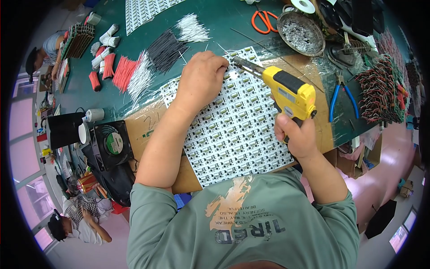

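Observation:
A white sheet of small circuit boards (233,130), set with rows of pale components, lies in front of me on a brown board. My left hand (201,78) rests on its far part, fingers pinched together. What they hold is hidden, though thin white wires (182,57) stick out close by. In my right hand (295,134) is a yellow and black soldering gun (293,92), gripped by its handle. Its metal tip points left and reaches the sheet's far edge, near my left fingertips.
Bundles of white (141,78), black (166,50) and red wires (124,74) lie far left. A metal pan (301,33), orange-handled scissors (264,22) and blue-handled pliers (342,98) lie right, beside stacked wired boards (383,92). A fan (112,143) stands left. Other people sit further left.

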Available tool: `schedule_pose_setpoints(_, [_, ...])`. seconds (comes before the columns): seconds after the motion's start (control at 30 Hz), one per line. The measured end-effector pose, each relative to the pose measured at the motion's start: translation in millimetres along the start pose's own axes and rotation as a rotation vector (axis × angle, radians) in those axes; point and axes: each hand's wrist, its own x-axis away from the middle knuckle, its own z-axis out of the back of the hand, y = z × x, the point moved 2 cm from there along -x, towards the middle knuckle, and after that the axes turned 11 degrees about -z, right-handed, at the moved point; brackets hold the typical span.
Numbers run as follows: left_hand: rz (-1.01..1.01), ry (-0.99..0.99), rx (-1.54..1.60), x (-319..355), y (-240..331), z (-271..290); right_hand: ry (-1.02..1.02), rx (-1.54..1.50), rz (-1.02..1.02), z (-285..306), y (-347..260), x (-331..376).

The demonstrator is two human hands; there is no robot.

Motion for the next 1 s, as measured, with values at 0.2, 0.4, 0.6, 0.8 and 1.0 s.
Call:
schedule_pose_setpoints(0.2, [-0.004, 0.009, -0.006, 0.8, -0.3, -0.4, 0.015, -0.039, 0.033, 0.9, 1.0, 2.2])
schedule_pose_setpoints(0.4, [-0.007, 0.009, -0.011, 0.3, -0.1, -1.0, -0.010, -0.032, 0.044, 2.4, 1.1, 5.0])
schedule_pose_setpoints(0.6, [-0.079, 0.054, -0.080, 1.6, 1.5, -1.8, -0.001, -0.024, 0.017, 1.2, 2.5, 6.3])
schedule_pose_setpoints(0.8, [-0.138, 0.081, -0.127, 2.7, 4.0, -2.8, 0.004, -0.010, 0.010, 0.4, 0.6, 6.9])
schedule_pose_setpoints(1.0, [-0.196, 0.071, -0.196, 1.7, 6.0, -3.7, 0.010, -0.014, 0.005, 0.3, 1.2, 6.4])
